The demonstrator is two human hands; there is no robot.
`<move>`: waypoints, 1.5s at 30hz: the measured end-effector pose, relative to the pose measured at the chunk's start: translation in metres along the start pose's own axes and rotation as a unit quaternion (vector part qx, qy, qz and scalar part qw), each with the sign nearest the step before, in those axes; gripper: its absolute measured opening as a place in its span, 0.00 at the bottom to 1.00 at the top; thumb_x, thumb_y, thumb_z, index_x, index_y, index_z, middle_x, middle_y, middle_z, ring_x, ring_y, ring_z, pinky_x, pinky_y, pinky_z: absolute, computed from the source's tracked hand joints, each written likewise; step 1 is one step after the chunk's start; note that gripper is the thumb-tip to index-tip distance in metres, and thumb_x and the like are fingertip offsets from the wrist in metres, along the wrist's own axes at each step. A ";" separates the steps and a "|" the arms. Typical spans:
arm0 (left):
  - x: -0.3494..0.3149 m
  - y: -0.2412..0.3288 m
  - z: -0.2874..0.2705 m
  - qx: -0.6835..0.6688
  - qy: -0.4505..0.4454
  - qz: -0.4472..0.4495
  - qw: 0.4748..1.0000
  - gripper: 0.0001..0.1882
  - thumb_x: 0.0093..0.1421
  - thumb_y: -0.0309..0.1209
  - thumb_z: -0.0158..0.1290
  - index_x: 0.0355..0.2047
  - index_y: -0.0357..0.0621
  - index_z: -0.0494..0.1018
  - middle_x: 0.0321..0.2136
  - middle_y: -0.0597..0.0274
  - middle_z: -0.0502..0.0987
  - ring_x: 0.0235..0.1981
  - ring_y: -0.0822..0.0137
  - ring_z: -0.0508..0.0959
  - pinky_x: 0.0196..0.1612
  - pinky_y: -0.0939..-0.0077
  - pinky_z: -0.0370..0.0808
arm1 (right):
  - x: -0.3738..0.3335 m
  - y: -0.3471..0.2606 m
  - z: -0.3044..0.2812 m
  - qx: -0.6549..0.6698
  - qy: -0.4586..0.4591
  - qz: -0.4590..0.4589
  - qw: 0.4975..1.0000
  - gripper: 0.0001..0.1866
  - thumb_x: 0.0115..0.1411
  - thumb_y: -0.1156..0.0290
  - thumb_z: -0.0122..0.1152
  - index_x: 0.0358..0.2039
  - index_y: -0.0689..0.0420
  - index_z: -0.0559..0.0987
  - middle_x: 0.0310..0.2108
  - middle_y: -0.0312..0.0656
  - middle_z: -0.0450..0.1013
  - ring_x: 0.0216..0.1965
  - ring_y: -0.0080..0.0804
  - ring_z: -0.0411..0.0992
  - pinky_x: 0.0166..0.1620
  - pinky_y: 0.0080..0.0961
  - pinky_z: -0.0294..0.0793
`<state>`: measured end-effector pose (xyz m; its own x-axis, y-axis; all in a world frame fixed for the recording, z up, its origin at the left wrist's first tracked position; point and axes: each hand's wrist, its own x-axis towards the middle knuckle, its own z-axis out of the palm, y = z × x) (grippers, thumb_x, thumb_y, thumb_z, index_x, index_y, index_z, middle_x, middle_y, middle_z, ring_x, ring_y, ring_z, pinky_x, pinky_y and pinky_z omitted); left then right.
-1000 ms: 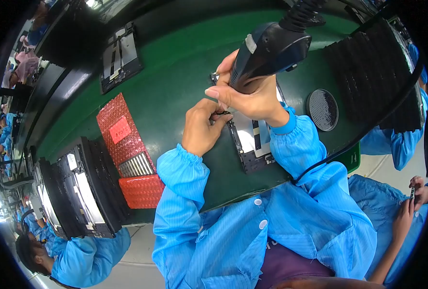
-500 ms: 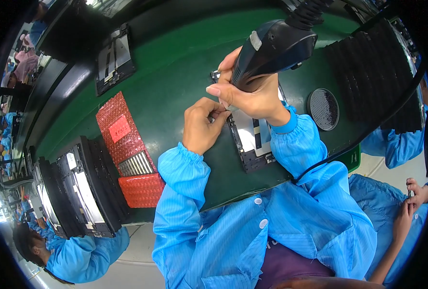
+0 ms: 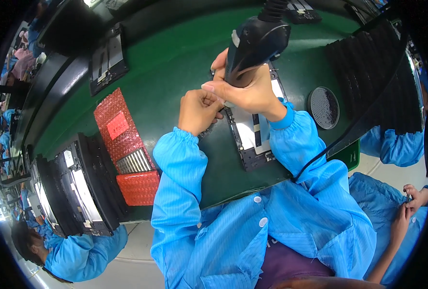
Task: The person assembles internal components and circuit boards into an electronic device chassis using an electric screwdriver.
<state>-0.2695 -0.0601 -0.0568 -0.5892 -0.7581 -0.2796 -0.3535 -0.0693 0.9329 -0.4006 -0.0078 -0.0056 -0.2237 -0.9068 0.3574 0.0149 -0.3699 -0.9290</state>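
Observation:
My right hand is wrapped round a black electric screwdriver, held nearly upright with a ribbed sleeve at its top. Its tip is hidden behind my fingers. Below lies a flat device frame, black-edged with a silver plate, partly covered by my right hand and sleeve. My left hand is closed in a pinch beside the frame's left edge, close to my right fingers. What it pinches is hidden. A small dark piece shows beneath my left hand; I cannot tell whether it is held.
Red bubble wrap with metal strips lies left, beside upright device frames. A round dish of small parts and a black stack stand right. Another frame lies far left. A cable crosses my right sleeve. Co-workers sit on both sides.
The screwdriver and my right hand have shifted slightly left. My left hand has moved a little left and up, and the small dark piece now shows beneath it.

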 end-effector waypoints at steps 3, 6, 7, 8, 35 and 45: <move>0.003 -0.004 -0.001 -0.007 -0.003 0.004 1.000 0.04 0.51 0.22 0.54 0.23 0.31 0.74 0.18 0.59 0.77 0.19 0.71 0.79 0.18 0.82 0.74 | 0.001 0.001 0.001 0.004 -0.002 0.010 1.000 0.14 0.43 0.73 0.70 0.29 0.62 0.74 0.19 0.34 0.70 0.22 0.16 0.68 0.27 0.15 0.66; 0.004 -0.004 0.000 -0.004 -0.005 0.006 1.000 0.04 0.51 0.21 0.53 0.22 0.31 0.74 0.18 0.59 0.76 0.19 0.71 0.79 0.18 0.82 0.74 | 0.001 0.003 0.000 -0.006 -0.004 0.014 1.000 0.15 0.43 0.73 0.70 0.29 0.63 0.74 0.19 0.34 0.70 0.22 0.16 0.68 0.27 0.14 0.67; 0.004 -0.003 0.000 -0.002 -0.002 0.006 1.000 0.04 0.51 0.21 0.53 0.22 0.31 0.74 0.17 0.59 0.76 0.19 0.70 0.79 0.18 0.82 0.74 | 0.001 0.004 -0.002 -0.019 -0.023 -0.001 1.000 0.15 0.44 0.79 0.67 0.32 0.63 0.72 0.19 0.35 0.70 0.22 0.17 0.69 0.26 0.15 0.67; 0.004 -0.004 0.000 -0.002 -0.003 0.006 1.000 0.04 0.51 0.21 0.53 0.22 0.31 0.74 0.17 0.59 0.76 0.19 0.70 0.79 0.18 0.82 0.74 | 0.001 0.005 -0.002 -0.031 -0.041 -0.015 0.999 0.17 0.45 0.84 0.65 0.36 0.64 0.70 0.20 0.36 0.71 0.23 0.18 0.70 0.26 0.16 0.67; 0.077 0.002 0.010 0.036 0.145 0.277 0.949 0.14 0.52 0.34 0.60 0.34 0.36 0.76 0.29 0.58 0.79 0.29 0.70 0.77 0.38 0.77 0.73 | -0.027 -0.072 -0.114 -0.039 0.102 -0.132 0.985 0.34 0.47 0.80 0.67 0.54 0.66 0.63 0.29 0.47 0.77 0.27 0.29 0.76 0.34 0.19 0.74; 0.066 0.019 0.060 0.178 0.151 0.258 0.938 0.12 0.51 0.34 0.60 0.25 0.34 0.77 0.20 0.57 0.76 0.22 0.71 0.76 0.28 0.79 0.71 | -0.077 -0.056 -0.193 -0.136 0.245 -0.097 0.955 0.15 0.46 0.76 0.68 0.33 0.62 0.71 0.15 0.36 0.70 0.15 0.20 0.69 0.20 0.15 0.68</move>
<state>-0.3583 -0.0725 -0.0711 -0.5354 -0.7835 0.3154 -0.3289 0.5374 0.7766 -0.5723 0.1219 0.0000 -0.6266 -0.5981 0.4997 -0.3117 -0.3953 -0.8640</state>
